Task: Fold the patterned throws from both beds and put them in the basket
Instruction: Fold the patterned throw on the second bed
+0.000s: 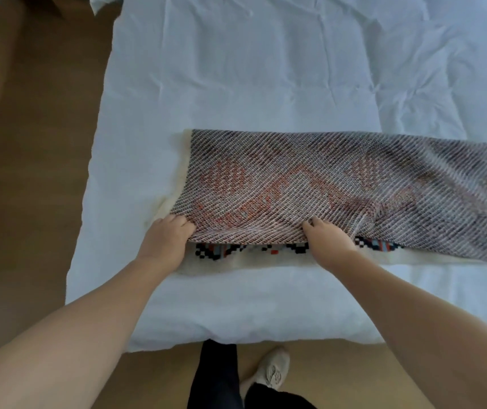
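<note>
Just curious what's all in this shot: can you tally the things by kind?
Patterned throw: 1
Bed with white cover: 1
Hands, left hand and right hand, both gripping the throw's near edge: 2
Beige shoe: 1
Total: 5

A bed (266, 69) covered in a wrinkled white sheet stands on a tan floor (24, 172). Directly on the sheet, toward the near edge, lies a patterned throw (310, 184), doubled over with its woven underside up and running off the right side of the view. A cream border and dark checkered pattern show along its near edge.
</note>
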### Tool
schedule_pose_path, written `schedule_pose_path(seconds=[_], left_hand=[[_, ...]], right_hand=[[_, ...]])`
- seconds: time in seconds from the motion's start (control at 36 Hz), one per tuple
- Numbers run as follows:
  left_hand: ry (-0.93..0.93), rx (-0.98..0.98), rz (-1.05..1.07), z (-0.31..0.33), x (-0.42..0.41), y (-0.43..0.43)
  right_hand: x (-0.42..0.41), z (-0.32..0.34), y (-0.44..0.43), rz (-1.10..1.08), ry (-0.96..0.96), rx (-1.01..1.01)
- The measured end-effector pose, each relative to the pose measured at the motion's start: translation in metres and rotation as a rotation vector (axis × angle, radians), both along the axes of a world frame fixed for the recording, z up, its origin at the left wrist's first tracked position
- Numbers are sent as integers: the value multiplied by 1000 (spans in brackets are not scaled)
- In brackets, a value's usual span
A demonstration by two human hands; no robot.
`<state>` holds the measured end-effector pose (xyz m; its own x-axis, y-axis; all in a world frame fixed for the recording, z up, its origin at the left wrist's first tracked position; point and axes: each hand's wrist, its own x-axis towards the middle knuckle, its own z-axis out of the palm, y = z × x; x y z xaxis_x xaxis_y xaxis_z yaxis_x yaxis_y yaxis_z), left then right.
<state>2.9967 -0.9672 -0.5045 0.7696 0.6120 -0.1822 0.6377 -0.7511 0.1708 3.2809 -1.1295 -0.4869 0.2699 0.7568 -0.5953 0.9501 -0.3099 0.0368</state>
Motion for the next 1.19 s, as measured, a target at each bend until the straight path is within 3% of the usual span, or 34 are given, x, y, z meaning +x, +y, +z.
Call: schedule_pose_path(seconds=[0.25,0.44,0.67,0.92,1.03,1.19], left_hand=[[156,-39,55,-37,-28,-43],[247,-48,94,-39,-13,-69],[188,-128,-35,-1,69,-112],[18,-212,-225,3,196,-164],[62,-235,-312,-22,241,-172],[139,-254,-281,-42,272,-177]], right_hand=[[-27,-29,-37,9,16,-45],[-20,-34,-61,76,-109,35],[24,0,-125,-85,-34,135],[123,7,-167,-285,-160,80],[156,-11,-163,-325,-199,51],[189,-42,-167,-258,-269,-51]])
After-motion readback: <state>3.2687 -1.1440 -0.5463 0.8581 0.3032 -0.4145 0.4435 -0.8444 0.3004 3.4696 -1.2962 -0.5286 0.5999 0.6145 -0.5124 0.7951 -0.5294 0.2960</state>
